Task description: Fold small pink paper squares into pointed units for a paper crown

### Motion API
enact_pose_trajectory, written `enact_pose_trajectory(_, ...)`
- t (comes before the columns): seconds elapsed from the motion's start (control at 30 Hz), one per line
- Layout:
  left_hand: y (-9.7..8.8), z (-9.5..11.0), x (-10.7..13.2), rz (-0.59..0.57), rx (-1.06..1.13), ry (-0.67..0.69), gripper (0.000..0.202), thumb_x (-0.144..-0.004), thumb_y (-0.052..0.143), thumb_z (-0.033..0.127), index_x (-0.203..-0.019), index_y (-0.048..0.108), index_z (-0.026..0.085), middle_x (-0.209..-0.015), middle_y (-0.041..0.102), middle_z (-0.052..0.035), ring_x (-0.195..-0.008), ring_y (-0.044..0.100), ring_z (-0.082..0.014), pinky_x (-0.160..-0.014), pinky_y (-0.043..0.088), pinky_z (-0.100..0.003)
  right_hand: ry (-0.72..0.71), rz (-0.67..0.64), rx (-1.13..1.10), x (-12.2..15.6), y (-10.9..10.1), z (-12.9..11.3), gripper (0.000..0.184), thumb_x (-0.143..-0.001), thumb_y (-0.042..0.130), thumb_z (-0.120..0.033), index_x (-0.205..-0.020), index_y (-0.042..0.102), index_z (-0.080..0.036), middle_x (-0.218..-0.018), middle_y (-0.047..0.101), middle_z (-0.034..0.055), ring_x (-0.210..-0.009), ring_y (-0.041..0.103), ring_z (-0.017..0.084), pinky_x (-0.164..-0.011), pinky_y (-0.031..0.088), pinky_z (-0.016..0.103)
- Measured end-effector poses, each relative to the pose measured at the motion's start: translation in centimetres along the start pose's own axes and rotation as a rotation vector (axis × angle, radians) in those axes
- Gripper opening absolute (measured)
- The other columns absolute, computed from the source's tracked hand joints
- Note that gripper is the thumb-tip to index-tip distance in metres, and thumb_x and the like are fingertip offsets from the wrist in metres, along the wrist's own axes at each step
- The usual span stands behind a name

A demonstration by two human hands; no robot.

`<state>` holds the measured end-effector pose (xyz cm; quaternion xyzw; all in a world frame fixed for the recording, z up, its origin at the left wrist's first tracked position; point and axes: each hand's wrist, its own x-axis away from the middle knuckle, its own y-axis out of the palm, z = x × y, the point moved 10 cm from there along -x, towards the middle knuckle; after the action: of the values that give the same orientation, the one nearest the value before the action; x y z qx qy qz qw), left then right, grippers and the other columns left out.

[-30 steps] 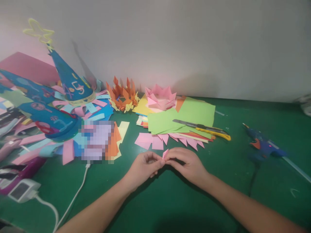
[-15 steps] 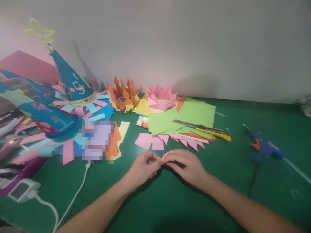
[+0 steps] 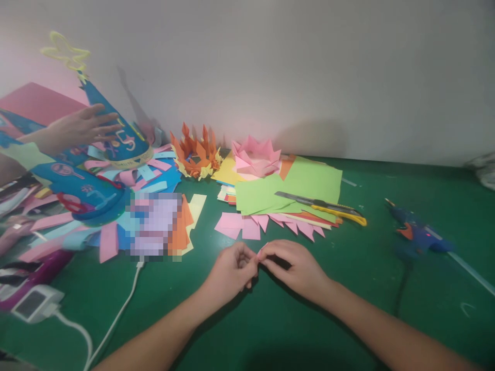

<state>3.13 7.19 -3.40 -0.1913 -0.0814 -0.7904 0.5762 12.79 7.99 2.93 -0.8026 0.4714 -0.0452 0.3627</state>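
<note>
My left hand (image 3: 234, 265) and my right hand (image 3: 288, 263) meet at the fingertips over the green table. Between them they pinch a small folded piece of pink paper (image 3: 260, 251), mostly hidden by the fingers. Just beyond lie several pink paper pieces (image 3: 232, 225), some square and some folded to points. A yellow box cutter (image 3: 328, 206) with its blade out rests on green paper sheets (image 3: 266, 193). Behind these stands a pink paper crown (image 3: 256, 157), with an orange paper crown (image 3: 197, 154) to its left.
On the left are blue decorated cone hats (image 3: 112, 121) with paper strips, and another person's hand (image 3: 85, 126). A white charger (image 3: 38, 304) with its cable (image 3: 127, 304) lies at front left. A blue glue gun (image 3: 421, 232) holding a glue stick is at right.
Another person's hand has come forward in front of the tall cone hat. My two hands stay together, and less of the pink paper shows between my fingers.
</note>
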Motion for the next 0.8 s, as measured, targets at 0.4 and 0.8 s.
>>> enact_pose_trajectory(0.4,0.3,0.7,0.0,-0.012,-0.002,0.079,0.023,-0.081,0.055,0.037,-0.08,0.054,0.014,-0.063,0.059,0.0009,-0.042,0.049,-0.0047,-0.037,0.038,-0.014,0.203,0.069,-0.281,0.1,0.0,1.8,0.01,-0.078,0.053,-0.011,-0.077,0.056,-0.02,-0.079,0.06,0.0007,-0.073,0.057,0.013,-0.065,0.046,0.025)
enact_pose_trajectory(0.8,0.2,1.1,0.2,0.02,-0.107,0.152,0.016,-0.082,0.053,0.029,-0.077,0.054,0.014,-0.058,0.057,0.002,-0.042,0.05,-0.0053,-0.042,0.042,-0.015,0.296,0.135,-0.536,0.3,0.6,2.6,0.019,-0.079,0.056,-0.016,-0.084,0.039,-0.022,-0.078,0.052,-0.0026,-0.069,0.056,0.011,-0.062,0.048,0.024)
